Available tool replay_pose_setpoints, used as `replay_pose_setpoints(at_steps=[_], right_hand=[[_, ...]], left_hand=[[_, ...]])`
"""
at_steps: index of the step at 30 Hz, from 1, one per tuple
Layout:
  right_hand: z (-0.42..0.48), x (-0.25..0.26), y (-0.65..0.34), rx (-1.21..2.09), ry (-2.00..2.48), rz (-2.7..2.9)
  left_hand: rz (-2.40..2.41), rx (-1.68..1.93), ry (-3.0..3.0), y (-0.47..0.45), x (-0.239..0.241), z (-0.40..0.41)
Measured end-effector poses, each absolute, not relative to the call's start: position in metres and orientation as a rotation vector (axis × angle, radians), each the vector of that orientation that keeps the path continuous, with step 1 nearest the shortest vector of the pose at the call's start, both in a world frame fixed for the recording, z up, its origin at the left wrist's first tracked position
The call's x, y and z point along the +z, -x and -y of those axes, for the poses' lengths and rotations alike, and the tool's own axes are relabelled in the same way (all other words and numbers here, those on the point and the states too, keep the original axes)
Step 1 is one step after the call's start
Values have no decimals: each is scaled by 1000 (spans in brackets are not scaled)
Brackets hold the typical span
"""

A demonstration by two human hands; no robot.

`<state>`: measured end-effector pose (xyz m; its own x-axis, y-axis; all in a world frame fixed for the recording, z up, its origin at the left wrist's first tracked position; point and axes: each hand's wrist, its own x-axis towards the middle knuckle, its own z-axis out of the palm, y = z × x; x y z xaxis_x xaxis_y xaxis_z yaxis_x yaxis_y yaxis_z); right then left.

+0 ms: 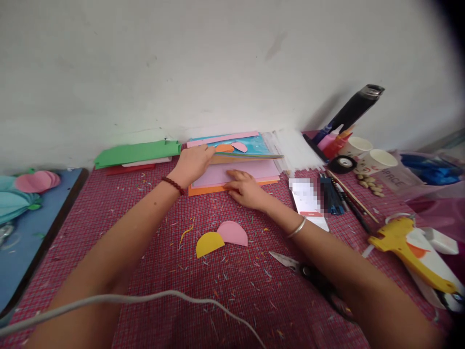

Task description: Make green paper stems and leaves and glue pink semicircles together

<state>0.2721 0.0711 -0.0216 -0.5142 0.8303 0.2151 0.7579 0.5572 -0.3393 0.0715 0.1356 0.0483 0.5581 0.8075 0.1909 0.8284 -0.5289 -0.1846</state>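
In the head view, the left hand (pixel 194 165) sits just above the middle of the frame, its fingers pinching the left end of a lifted stack of sheets (pixel 250 157), seen nearly edge-on. The right hand (pixel 247 189), fingers slightly spread and a little bent, rests on a pink sheet (pixel 218 175) below that stack; an orange sheet (pixel 207 190) shows under the pink one.

Behind the stack, at upper centre, lies a blue packet (pixel 256 142) — a pink strip (pixel 221 139), an orange piece (pixel 224 148) and a small pink piece (pixel 239 146) are on it. Right of it, a clear plastic sleeve (pixel 276 145) holds thin white sticks (pixel 298 151).

At upper right, two paper cups (pixel 367 167) stand close together — I cannot tell what is in them. Small beige nuts or shells (pixel 370 185) lie just in front, and small colour bottles (pixel 336 145) stand to the left, near a tall black flask (pixel 358 106). At the right edge, a see-through bag (pixel 394 180) lettered "SPACE" shows something glossy and blue (pixel 432 167) inside.

Below the hands, a yellow half-disc (pixel 209 244) touches a pink half-disc (pixel 233 233), with scissors (pixel 305 271) to their right, partly hidden by the right forearm.
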Motion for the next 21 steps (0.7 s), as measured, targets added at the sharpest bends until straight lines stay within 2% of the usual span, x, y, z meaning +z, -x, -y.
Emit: replay_pose_setpoints(at_steps=[13, 21], right_hand=[[-56, -20, -261, 153, 1438, 2403], [-53, -25, -252, -94, 1543, 2397]], left_hand=[[1292, -131, 2547, -66, 28, -125], [1048, -203, 2635, -46, 13, -111]])
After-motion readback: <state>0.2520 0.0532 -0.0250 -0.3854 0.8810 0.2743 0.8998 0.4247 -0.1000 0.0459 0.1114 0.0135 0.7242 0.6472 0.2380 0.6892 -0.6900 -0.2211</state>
